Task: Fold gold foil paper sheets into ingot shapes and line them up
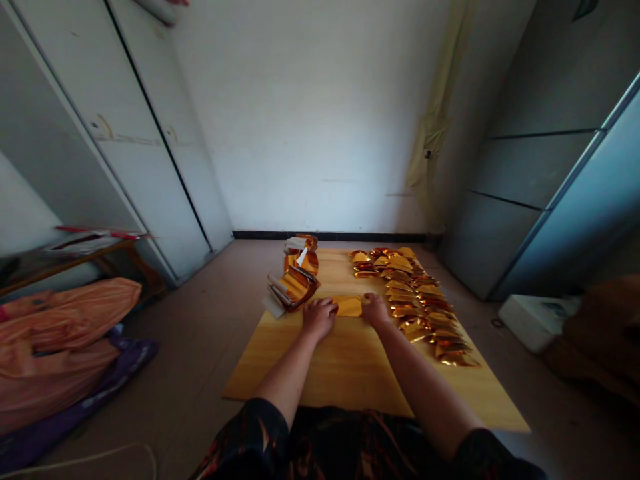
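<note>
Grip-wise, one flat, rectangular gold foil sheet [349, 306] is held at its left end by the left hand [319, 319] and at its right end by the right hand [376, 311], fingers curled in on both sides. It's kept low over the middle of the pale yellow wooden desk [345, 363]; whether it's pressed down or slightly lifted can't be told.

Space is kinda tight around it. The left side is crowded by a loose, curled stack of gold and grey sheets [296, 285], just beyond the left hand and partly overhanging the edge. The right side is taken up by overlapping rows of shiny folded gold foil pieces [425, 300], close beside the right hand and forearm.

As for containers, a white open-looking box [533, 321] is set on the floor off to the right, contents too dark to make out. Over on the left, crumpled orange plastic-looking material [75, 317] is heaped on a purple patterned bag [125, 363]; what's in the bag can't be seen.
</note>
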Available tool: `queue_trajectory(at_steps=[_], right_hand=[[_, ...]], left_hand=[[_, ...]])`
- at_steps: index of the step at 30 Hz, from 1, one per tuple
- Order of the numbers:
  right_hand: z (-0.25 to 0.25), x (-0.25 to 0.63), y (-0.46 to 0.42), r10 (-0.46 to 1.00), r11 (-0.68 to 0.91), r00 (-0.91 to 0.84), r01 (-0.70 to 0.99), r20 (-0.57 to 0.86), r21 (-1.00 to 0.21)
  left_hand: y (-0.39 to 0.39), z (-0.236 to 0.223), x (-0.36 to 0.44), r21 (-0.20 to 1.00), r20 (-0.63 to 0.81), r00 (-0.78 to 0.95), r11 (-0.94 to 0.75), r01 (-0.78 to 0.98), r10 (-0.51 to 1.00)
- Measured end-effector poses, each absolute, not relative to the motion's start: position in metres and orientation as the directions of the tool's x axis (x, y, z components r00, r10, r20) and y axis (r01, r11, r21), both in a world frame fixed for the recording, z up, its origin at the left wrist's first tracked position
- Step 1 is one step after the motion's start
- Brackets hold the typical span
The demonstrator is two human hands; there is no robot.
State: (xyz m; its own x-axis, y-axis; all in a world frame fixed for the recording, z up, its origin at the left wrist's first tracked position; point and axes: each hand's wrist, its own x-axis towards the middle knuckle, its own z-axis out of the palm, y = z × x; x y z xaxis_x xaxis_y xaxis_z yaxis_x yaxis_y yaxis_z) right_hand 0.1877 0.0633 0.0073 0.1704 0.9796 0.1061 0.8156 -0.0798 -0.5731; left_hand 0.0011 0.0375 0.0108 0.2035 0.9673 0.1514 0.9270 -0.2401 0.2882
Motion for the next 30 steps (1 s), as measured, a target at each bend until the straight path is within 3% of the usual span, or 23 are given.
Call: queue_trajectory(at_steps=[6, 12, 16, 23, 30], right_hand=[[0.023, 0.167, 0.053, 0.971, -0.178, 0.238, 0.806, 0.035, -0.564], [0.039, 0.140, 0.037, 0.968, -0.225, 0.249, 0.881, 0.003, -0.416], [0.035, 0.144, 0.040, 0.973, -0.209, 0.230, 0.876, -0.004, -0.434], [0.011, 0.173, 0.054, 0.986, -0.092, 0.155, 0.812, 0.061, -0.576], [-0.004, 0.188, 0.047, 0.964, 0.122, 0.042, 0.804, 0.261, -0.581]], left_hand=[[0.036, 0.013, 0.002, 0.291, 0.127, 0.194, -0.224, 0.930, 0.973], [0.033, 0.016, 0.005, 0.287, 0.172, 0.184, -0.228, 0.930, 0.968], [0.031, 0.016, 0.005, 0.302, 0.191, 0.190, -0.242, 0.922, 0.963], [0.033, 0.014, 0.004, 0.321, 0.166, 0.170, -0.217, 0.922, 0.971], [0.036, 0.011, 0.002, 0.340, 0.137, 0.185, -0.222, 0.914, 0.973]])
